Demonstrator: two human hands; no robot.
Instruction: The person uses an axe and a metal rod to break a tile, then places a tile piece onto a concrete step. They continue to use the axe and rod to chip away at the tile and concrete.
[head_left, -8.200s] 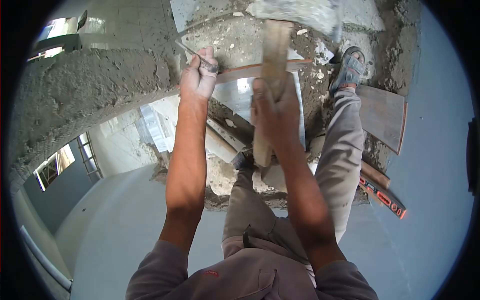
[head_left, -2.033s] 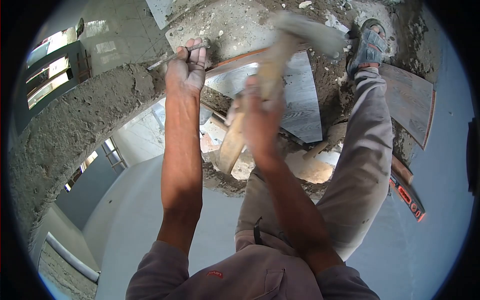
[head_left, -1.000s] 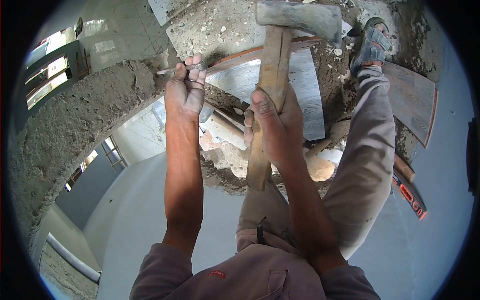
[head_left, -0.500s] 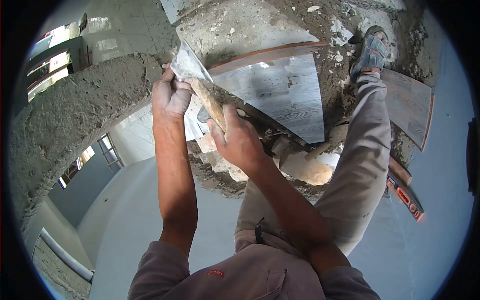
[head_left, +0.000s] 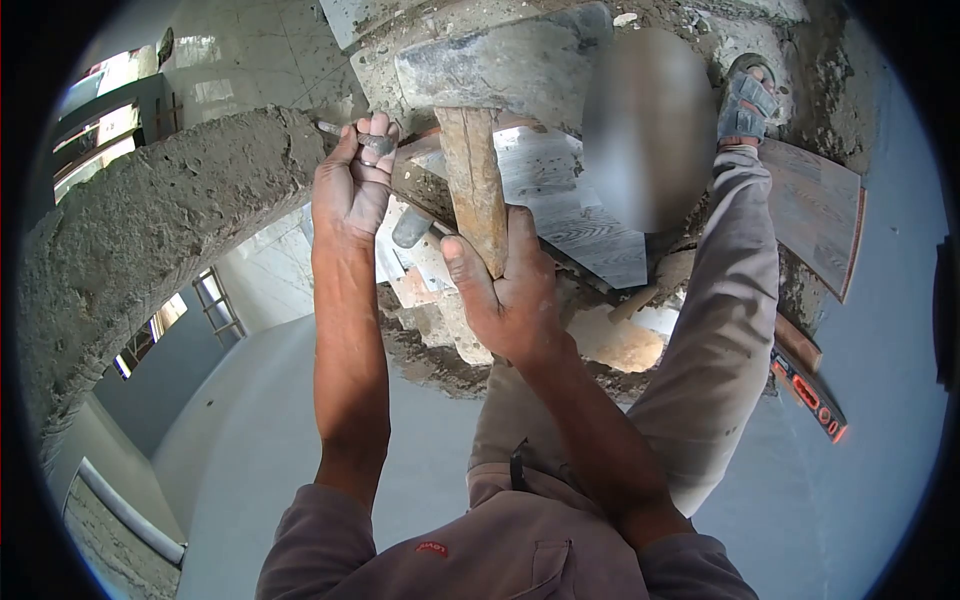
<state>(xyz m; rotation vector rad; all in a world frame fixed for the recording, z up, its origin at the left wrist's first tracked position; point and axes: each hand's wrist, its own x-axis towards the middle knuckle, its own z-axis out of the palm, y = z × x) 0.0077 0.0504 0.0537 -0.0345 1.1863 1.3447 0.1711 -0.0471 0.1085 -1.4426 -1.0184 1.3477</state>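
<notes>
My left hand [head_left: 355, 190] is at the broken edge of the concrete wall [head_left: 200, 175], its fingers curled round a short metal chisel [head_left: 376, 145] whose far end points at the concrete. In my right hand [head_left: 515, 290] is the wooden handle of a hammer [head_left: 472, 180]. The large, grey, dusty hammer head [head_left: 500, 65] is raised toward the camera, apart from the chisel and to its upper right. Behind the handle lies a grey wood-patterned tile [head_left: 600, 225], partly covered.
A second tool with a grey rounded end [head_left: 410, 228] lies below my left hand. At right are a sandalled foot [head_left: 747, 105], another tile [head_left: 815, 205] and a red-and-black level [head_left: 808, 395]. Rubble covers the ground. A blurred oval [head_left: 650, 130] hides part of the view.
The hammer has moved up and right, away from my left hand, and its head looks much larger. My right hand has shifted slightly right. My left hand remains by the concrete edge.
</notes>
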